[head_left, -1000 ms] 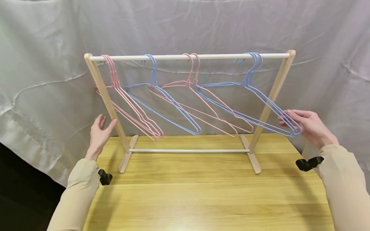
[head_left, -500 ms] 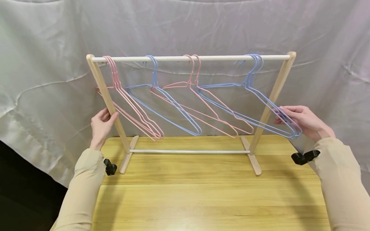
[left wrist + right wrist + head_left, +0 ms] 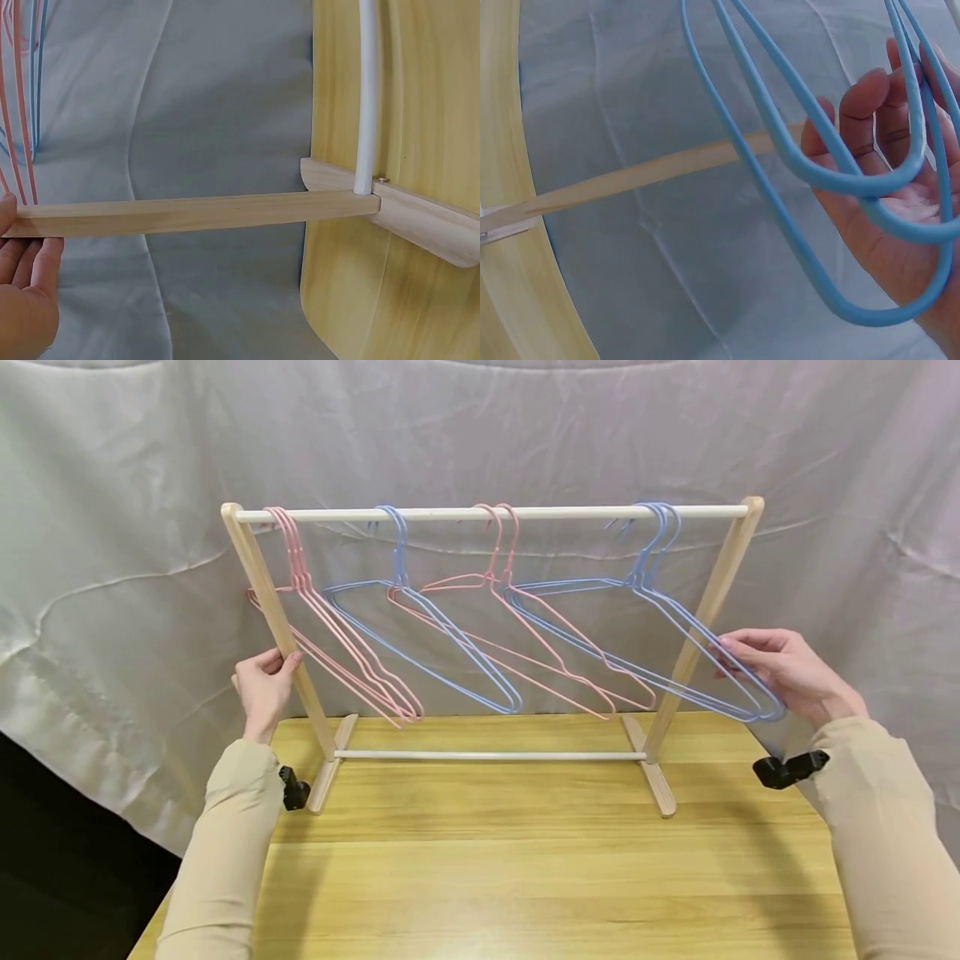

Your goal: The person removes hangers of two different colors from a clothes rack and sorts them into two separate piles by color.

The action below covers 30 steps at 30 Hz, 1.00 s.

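My left hand (image 3: 264, 687) pinches the left wooden post (image 3: 262, 585) of a small clothes rack, thumb in front and fingers behind. In the left wrist view the fingers press the post from below. At the right, my right hand (image 3: 798, 675) holds the outer sloping arm of a blue clothes hanger (image 3: 802, 165) between thumb and fingers. Further blue hangers hang close against it, and how many wires lie in the pinch I cannot tell. Their hooks stay over the white top rail (image 3: 577, 512). The right post (image 3: 723, 577) stands just left of my right fingertips.
Pink hangers (image 3: 352, 643) hang by the left post, then a blue pair (image 3: 457, 635), then a pink pair (image 3: 558, 652). A white lower bar (image 3: 487, 756) joins the wooden feet on the wooden table (image 3: 480, 860). Grey cloth (image 3: 450, 435) hangs behind.
My left hand has come in from beside the left post and taken hold of it. My right hand has shifted slightly up and left; the blue hangers there have spread a little.
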Motion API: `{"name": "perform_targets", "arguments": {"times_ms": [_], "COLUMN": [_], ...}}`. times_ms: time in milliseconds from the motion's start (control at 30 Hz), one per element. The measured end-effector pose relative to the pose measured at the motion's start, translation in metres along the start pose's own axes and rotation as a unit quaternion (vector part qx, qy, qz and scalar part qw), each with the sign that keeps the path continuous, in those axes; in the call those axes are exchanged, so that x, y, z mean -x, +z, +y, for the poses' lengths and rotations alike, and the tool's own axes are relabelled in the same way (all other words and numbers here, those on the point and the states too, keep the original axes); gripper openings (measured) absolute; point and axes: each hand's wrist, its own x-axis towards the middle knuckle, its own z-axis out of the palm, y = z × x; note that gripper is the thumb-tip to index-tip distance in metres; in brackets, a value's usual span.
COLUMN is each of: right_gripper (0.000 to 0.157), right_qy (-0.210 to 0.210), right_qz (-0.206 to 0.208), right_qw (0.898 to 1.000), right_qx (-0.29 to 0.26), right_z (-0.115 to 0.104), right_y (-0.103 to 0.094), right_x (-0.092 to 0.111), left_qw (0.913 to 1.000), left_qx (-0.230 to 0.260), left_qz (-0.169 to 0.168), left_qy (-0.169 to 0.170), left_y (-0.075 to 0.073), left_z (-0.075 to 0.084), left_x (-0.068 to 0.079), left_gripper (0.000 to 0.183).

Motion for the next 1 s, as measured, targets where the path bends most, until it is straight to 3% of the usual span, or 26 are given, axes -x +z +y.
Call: {"name": "perform_targets", "arguments": {"times_ms": [167, 367, 600, 1000], "right_gripper": [0.024, 0.023, 0.022, 0.019], "right_qy": [0.014, -0.02, -0.049, -0.081], "right_qz": [0.109, 0.162, 0.186, 0.181], "right_qw": [0.992, 0.983, 0.979, 0.98], "right_qx": [0.066, 0.077, 0.065, 0.037], "right_z": [0.0, 0.004, 0.009, 0.012], "right_y": [0.009, 0.015, 0.017, 0.021], "right_x": [0.001, 0.0, 0.001, 0.003], "left_qw": [0.9999, 0.9997, 0.9995, 0.9991], "left_qx": [-0.014, -0.023, -0.031, -0.04], "left_qz": [-0.002, -0.007, -0.008, -0.005], "left_qy": [-0.003, -0.009, -0.008, -0.013], "left_y": [-0.001, -0.002, -0.003, -0.001], "left_z": [0.001, 0.001, 0.002, 0.002], "left_x": [-0.001, -0.002, -0.001, -0.002], "left_gripper": [0.033, 0.033, 0.032, 0.032]}}
